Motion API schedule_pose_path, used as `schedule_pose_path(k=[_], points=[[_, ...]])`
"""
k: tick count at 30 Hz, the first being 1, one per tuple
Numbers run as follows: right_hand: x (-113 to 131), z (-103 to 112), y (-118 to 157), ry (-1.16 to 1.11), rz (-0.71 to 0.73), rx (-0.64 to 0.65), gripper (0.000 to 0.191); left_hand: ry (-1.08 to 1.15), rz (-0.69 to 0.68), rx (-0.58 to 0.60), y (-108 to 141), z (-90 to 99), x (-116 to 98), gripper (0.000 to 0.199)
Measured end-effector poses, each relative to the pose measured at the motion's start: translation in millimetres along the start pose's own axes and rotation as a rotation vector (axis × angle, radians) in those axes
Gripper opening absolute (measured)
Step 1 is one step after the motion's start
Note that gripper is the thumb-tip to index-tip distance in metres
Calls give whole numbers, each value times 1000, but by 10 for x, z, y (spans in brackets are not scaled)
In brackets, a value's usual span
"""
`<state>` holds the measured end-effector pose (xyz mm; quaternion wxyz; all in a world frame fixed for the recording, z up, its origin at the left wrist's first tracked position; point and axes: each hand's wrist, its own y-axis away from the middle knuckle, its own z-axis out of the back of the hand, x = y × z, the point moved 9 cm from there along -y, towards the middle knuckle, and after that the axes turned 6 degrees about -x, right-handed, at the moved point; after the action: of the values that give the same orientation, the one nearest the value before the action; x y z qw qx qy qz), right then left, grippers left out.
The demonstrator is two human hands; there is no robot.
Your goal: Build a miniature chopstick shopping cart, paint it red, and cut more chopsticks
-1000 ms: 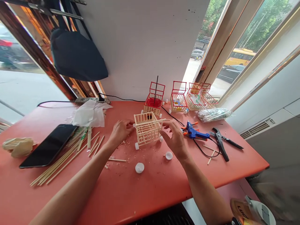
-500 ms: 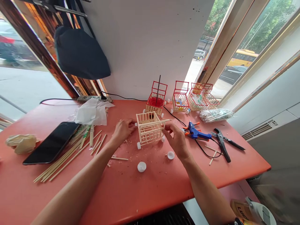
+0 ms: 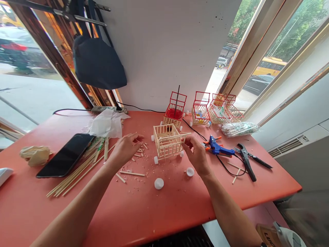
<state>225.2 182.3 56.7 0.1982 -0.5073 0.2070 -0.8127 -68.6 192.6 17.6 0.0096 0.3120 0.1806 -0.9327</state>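
Note:
A small shopping cart built of wooden sticks, with white caps as wheels, stands upright on the red table. At its right rear corner, my right hand has thumb and fingertips closed around the end of the cart's stick frame. My left hand is apart from the cart on its left, fingers stretched and holding nothing. Just beside those fingers lie short cut stick pieces. In front of the cart are two loose white caps, one nearer to me and another below my right hand.
Several red-trimmed stick carts stand along the back. To the right lie a blue glue gun with its cable and black-handled pliers. Leftward are a phone, long sticks, crumpled plastic and a bagged bundle at far right.
My left hand has let go of the cart's left side and moved left toward the short stick pieces. The right hand stays at the cart's corner. The view has shifted slightly.

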Motion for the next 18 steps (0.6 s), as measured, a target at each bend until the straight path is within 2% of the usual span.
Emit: schedule_pose_path(k=[4, 10, 14, 18], points=[[-17, 23, -13, 3, 15, -31, 7, -83, -148, 0, 56, -88, 1, 39], [-49, 96, -56, -37, 7, -41, 8, -106, -353, 115, 35, -292, 11, 45], [-10, 213, -87, -15, 30, -89, 8, -126, -412, 205, 75, -388, 4, 47], [3, 310, -120, -38, 21, -104, 9, -141, -392, 264, 120, -408, 13, 37]])
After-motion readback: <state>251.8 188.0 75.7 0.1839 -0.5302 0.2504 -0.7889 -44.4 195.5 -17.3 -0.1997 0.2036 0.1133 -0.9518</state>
